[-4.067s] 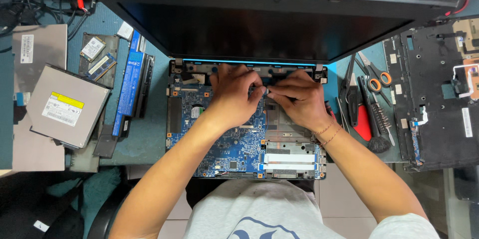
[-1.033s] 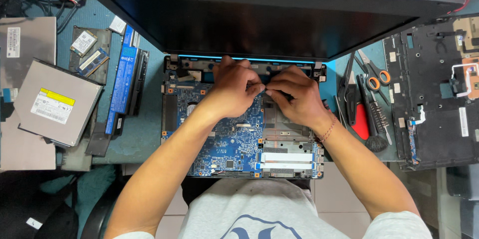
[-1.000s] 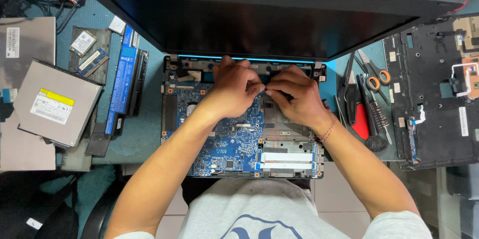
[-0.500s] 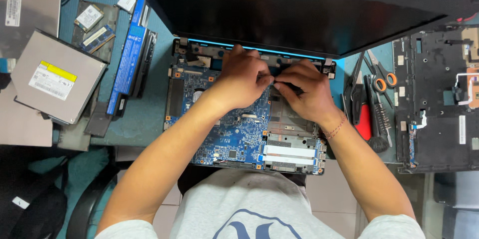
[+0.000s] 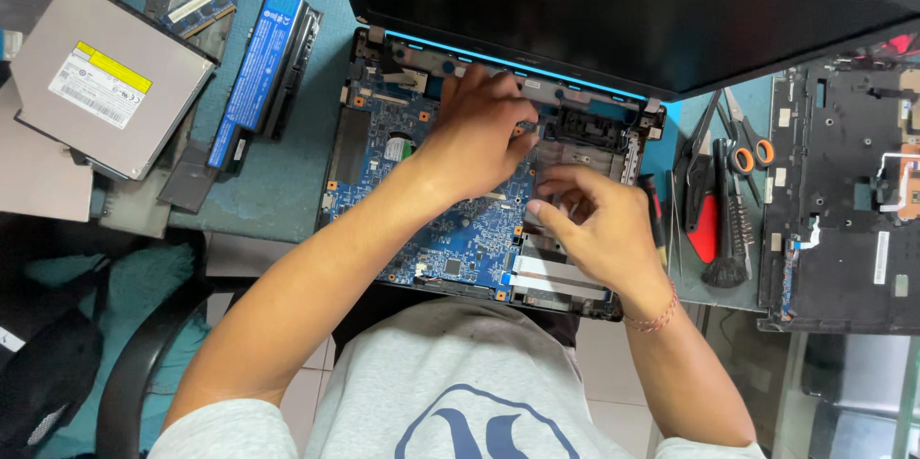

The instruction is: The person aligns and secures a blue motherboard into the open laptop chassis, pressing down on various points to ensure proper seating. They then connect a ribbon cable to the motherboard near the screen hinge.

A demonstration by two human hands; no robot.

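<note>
Both bare forearms reach forward from the bottom of the view and converge. The left hand lies palm down, fingers curled and pressed downward at their tips. The right hand sits just behind it, fingers bent and spread, with a thin red string around the wrist.

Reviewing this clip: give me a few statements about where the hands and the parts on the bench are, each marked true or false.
1. The left hand rests on the blue laptop motherboard. True.
2. The right hand holds the orange-handled scissors. False: they lie untouched on the bench to the right.
3. The grey optical drive with a yellow-striped label lies left of the laptop. True.
4. The laptop's dark screen is folded shut. False: it stands open above the hands.
</note>
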